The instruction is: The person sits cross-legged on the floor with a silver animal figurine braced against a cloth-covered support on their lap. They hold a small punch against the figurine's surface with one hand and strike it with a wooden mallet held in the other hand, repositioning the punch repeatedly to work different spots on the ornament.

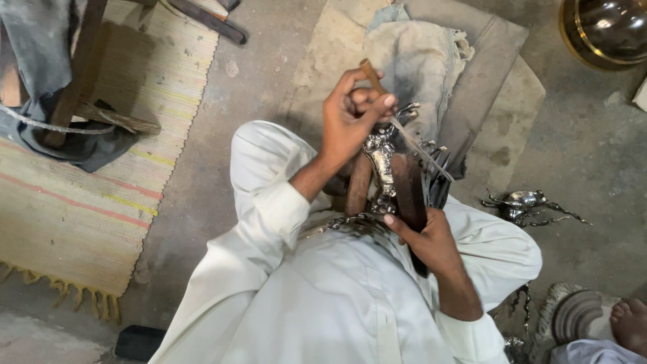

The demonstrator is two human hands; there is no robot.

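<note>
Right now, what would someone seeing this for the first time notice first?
At the centre, the left hand grips a wooden-handled file laid across a shiny silver metal figure, while the right hand steadies it from below, over a lap in white clothing. A similar silver piece lies on the concrete floor at right, and a striped woven mat covers the left side.

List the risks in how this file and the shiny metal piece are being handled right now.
1. The left hand drives the thin file close to the right hand, which steadies the shiny metal figure; a slip could jab those fingers.
2. The figure seems braced only between dark wooden supports over the lap, so it might twist loose.
3. A second pronged metal piece lies on the floor near a bare foot and could be stepped on.
</note>
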